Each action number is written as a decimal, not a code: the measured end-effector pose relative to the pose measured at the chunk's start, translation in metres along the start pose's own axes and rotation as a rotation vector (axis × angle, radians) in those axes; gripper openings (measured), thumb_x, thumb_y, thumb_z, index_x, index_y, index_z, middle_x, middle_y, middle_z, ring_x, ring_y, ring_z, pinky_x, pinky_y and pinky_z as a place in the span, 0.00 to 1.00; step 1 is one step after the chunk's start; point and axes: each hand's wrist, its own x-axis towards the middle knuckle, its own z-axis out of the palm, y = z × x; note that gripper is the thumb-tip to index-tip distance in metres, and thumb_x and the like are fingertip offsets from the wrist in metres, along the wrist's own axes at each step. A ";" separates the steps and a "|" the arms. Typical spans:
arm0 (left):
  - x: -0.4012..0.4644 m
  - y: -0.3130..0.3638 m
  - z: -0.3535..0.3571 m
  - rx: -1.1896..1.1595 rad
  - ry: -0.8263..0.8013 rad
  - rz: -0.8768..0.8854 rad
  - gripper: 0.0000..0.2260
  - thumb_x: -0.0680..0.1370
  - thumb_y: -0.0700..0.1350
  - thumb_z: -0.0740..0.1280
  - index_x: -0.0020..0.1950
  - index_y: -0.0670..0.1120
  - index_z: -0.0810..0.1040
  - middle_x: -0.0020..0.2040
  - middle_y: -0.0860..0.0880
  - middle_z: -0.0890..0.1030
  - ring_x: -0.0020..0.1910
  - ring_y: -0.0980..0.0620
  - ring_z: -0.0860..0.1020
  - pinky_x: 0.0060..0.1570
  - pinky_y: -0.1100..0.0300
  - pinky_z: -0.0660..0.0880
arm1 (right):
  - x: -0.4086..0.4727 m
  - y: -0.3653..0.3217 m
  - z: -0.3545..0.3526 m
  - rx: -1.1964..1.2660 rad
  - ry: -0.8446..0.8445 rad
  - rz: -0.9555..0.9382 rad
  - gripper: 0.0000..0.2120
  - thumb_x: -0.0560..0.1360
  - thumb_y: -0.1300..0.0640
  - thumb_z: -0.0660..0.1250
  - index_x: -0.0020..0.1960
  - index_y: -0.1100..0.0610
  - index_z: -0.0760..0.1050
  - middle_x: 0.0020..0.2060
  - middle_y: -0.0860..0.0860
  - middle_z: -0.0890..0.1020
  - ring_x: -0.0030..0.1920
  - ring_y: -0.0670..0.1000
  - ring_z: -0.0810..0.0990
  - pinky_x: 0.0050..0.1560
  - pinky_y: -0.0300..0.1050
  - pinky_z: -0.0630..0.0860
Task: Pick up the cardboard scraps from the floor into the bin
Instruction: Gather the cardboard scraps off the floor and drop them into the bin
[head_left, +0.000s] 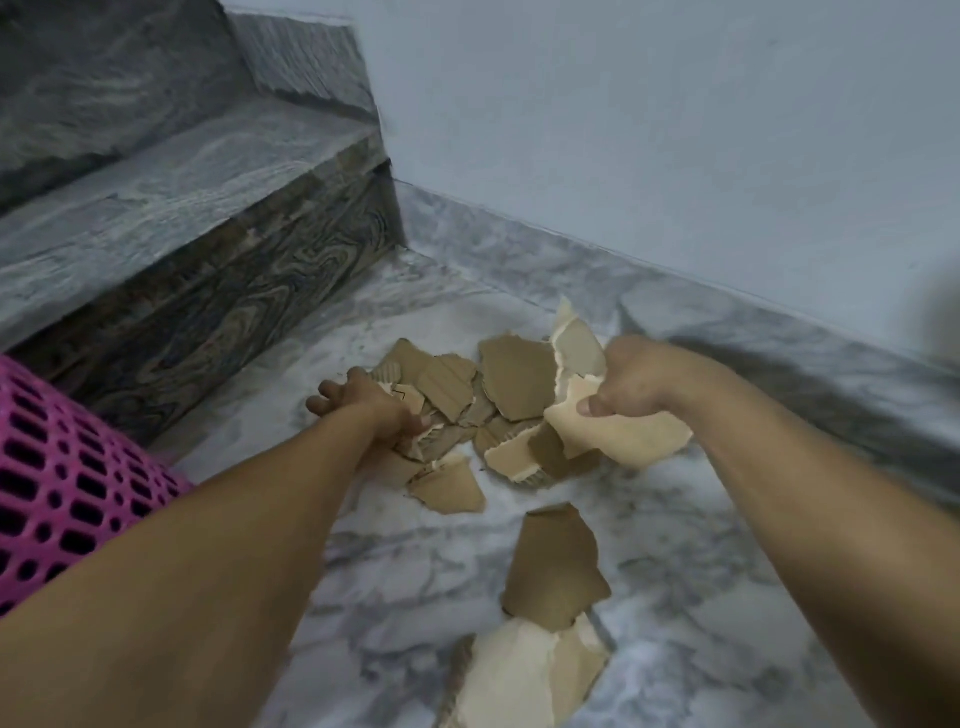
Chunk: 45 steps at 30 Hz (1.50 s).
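Several torn brown cardboard scraps (511, 384) lie in a heap on the marble floor (675, 571) near the corner. My left hand (363, 405) is down in the left side of the heap, its fingers curled around small scraps. My right hand (631, 382) grips a large pale scrap (618, 434) together with another pale piece sticking up behind it. A big brown scrap (556, 564) and a pale torn piece (519, 675) lie closer to me. The pink perforated bin (62, 483) stands at the left edge, partly behind my left forearm.
Dark veined marble stair steps (182, 218) rise at the left and back. A pale blue wall (649, 130) with a marble skirting closes the right side and the corner.
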 end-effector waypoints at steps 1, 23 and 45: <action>0.003 0.000 -0.001 0.001 -0.013 0.011 0.47 0.64 0.57 0.79 0.75 0.47 0.57 0.70 0.40 0.59 0.69 0.39 0.59 0.64 0.48 0.66 | 0.003 -0.008 -0.006 -0.045 -0.008 -0.030 0.23 0.76 0.47 0.70 0.64 0.63 0.74 0.59 0.57 0.79 0.57 0.57 0.79 0.52 0.44 0.74; -0.029 -0.034 0.018 -0.100 0.080 0.133 0.30 0.66 0.48 0.77 0.61 0.50 0.64 0.54 0.44 0.76 0.53 0.41 0.77 0.45 0.54 0.72 | 0.022 -0.054 0.053 0.062 -0.078 -0.043 0.51 0.56 0.43 0.84 0.69 0.57 0.62 0.62 0.55 0.73 0.59 0.57 0.74 0.50 0.48 0.72; -0.263 -0.066 -0.137 -0.664 -0.463 0.271 0.08 0.77 0.32 0.67 0.39 0.39 0.73 0.35 0.47 0.76 0.48 0.49 0.75 0.37 0.63 0.76 | -0.232 -0.054 -0.063 0.510 -0.087 -0.112 0.19 0.63 0.63 0.81 0.50 0.66 0.79 0.39 0.59 0.85 0.40 0.56 0.85 0.41 0.47 0.81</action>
